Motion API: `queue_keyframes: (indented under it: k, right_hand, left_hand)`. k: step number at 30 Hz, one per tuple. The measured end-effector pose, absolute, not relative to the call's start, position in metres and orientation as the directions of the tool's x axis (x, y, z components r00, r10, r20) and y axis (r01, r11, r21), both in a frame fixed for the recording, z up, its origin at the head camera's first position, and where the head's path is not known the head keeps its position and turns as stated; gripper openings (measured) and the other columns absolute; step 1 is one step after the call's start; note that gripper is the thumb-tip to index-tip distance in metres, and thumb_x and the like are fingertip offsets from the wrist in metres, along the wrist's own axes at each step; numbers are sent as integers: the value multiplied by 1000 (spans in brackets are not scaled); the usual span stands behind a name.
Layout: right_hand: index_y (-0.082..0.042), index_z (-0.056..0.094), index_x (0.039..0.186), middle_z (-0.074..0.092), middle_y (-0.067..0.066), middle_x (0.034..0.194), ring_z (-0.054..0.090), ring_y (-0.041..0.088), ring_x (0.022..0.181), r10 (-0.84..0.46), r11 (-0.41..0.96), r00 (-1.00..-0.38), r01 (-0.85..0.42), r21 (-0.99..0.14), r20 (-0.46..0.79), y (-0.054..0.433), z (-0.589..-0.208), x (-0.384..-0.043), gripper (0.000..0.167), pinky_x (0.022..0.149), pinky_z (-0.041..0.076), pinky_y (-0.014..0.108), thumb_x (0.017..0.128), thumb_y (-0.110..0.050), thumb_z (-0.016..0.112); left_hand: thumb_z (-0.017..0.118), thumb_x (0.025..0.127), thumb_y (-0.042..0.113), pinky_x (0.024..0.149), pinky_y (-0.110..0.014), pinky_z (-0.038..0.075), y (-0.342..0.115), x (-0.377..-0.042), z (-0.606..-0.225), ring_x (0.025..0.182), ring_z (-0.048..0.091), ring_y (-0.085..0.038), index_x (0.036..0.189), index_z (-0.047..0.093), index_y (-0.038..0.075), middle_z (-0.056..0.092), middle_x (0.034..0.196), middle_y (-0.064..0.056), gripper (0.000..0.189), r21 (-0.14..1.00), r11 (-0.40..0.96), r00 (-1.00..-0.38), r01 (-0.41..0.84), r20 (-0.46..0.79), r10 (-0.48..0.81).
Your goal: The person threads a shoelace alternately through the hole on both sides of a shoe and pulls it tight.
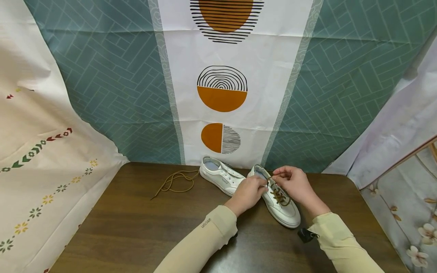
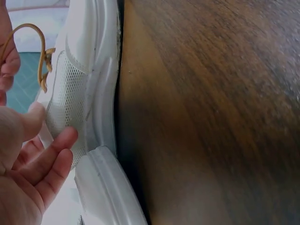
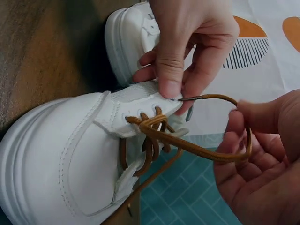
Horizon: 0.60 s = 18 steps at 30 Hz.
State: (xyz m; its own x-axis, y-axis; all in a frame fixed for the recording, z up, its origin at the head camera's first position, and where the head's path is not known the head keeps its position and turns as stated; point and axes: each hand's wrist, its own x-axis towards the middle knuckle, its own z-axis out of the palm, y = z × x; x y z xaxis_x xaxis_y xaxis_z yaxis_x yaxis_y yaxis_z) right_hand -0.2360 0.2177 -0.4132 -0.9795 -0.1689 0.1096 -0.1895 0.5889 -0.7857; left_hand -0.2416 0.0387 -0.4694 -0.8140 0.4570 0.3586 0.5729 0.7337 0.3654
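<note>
A white shoe (image 1: pixel 280 207) with a brown shoelace (image 3: pixel 197 149) through its front eyelets stands on the table, toe toward me. My left hand (image 1: pixel 248 192) is at the shoe's upper eyelets; its thumb and forefinger pinch the dark lace tip (image 3: pixel 183 99) by the eyelet edge. On the other side, my right hand (image 1: pixel 294 185) pinches the same lace between thumb and fingers, and a loop hangs across its palm. Whether the tip is inside an eyelet is hidden by the left thumb. A second white shoe (image 1: pixel 218 176), with bare eyelets, lies left of the first.
Left of the shoes, a loose brown lace (image 1: pixel 177 182) lies in loops on the wooden table (image 1: pixel 136 227). Behind the table's back edge hangs a patterned curtain (image 1: pixel 222 57). Light cloths (image 1: pixel 41 132) hang at both sides.
</note>
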Motion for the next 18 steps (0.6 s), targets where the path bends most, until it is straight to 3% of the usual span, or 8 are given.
queue_keyframes:
  k: [4, 7, 10, 18]
  right_hand:
    - [-6, 60, 116, 64, 16, 100, 61, 28, 82, -221, 629, -974, -189, -754, 60, 217, -416, -234, 24, 63, 49, 29, 96, -15, 51]
    - [-6, 60, 117, 63, 17, 103, 56, 23, 76, -256, 652, -967, -183, -735, 13, 216, -416, -232, 26, 59, 45, 29, 97, -15, 47]
    - [-8, 63, 112, 64, 15, 102, 52, 20, 70, -276, 664, -961, -184, -725, -9, 215, -419, -232, 24, 56, 43, 28, 96, -15, 47]
    - [-10, 64, 113, 66, 7, 108, 62, 17, 89, -297, 679, -955, -214, -702, 4, 211, -427, -236, 34, 65, 50, 28, 93, -36, 56]
  left_hand:
    - [61, 90, 33, 75, -18, 49, 39, -243, -473, 85, 62, -3, 100, 72, 22, 66, 92, 9, 18, 413, 718, -824, 560, 365, 433]
    - [60, 90, 34, 71, -17, 48, 39, -244, -474, 80, 60, -2, 97, 73, 23, 66, 87, 9, 18, 431, 710, -826, 557, 376, 419]
    - [60, 91, 33, 67, -16, 46, 40, -245, -475, 75, 58, -2, 92, 74, 24, 64, 82, 10, 17, 432, 707, -823, 560, 390, 413]
    - [55, 94, 33, 60, -15, 41, 41, -244, -476, 68, 52, -2, 95, 73, 25, 59, 77, 10, 19, 395, 733, -823, 554, 390, 412]
